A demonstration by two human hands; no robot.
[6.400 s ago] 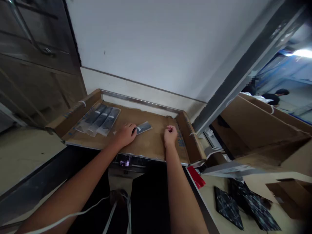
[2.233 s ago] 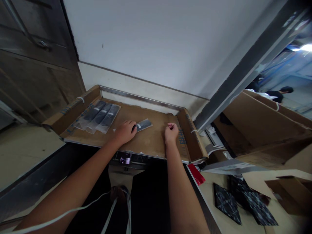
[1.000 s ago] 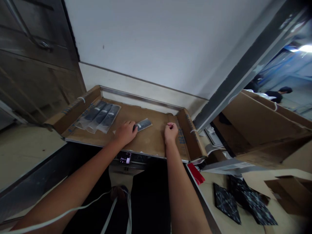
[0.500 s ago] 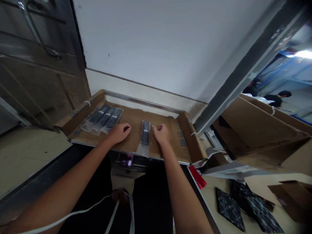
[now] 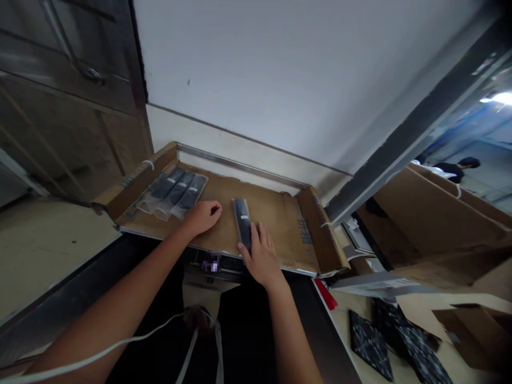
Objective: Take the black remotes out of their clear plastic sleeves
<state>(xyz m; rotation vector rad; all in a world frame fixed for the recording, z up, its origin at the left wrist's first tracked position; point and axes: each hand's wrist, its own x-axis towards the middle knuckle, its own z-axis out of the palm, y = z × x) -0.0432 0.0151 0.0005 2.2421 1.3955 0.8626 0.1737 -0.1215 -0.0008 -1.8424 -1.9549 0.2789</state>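
A dark item in a clear sleeve (image 5: 242, 218) lies upright in the view on the cardboard-lined tray (image 5: 280, 213). My right hand (image 5: 260, 256) rests over its near end, fingers spread, covering the sleeve's lower part. My left hand (image 5: 206, 216) is curled on the cardboard, its fingers pressed together; whether anything is inside cannot be seen. Just left of it, several similar sleeved dark items (image 5: 174, 189) lie side by side at the tray's left.
Cardboard walls line the tray's sides. Large cardboard boxes (image 5: 432, 224) stand at the right, with dark patterned packages (image 5: 370, 341) below. A red piece (image 5: 326, 294) lies by the tray. A person (image 5: 456, 169) is in the right background.
My right hand has moved toward me and left, opening onto the near end of the single sleeved item, which has tilted slightly. My left hand stays curled.
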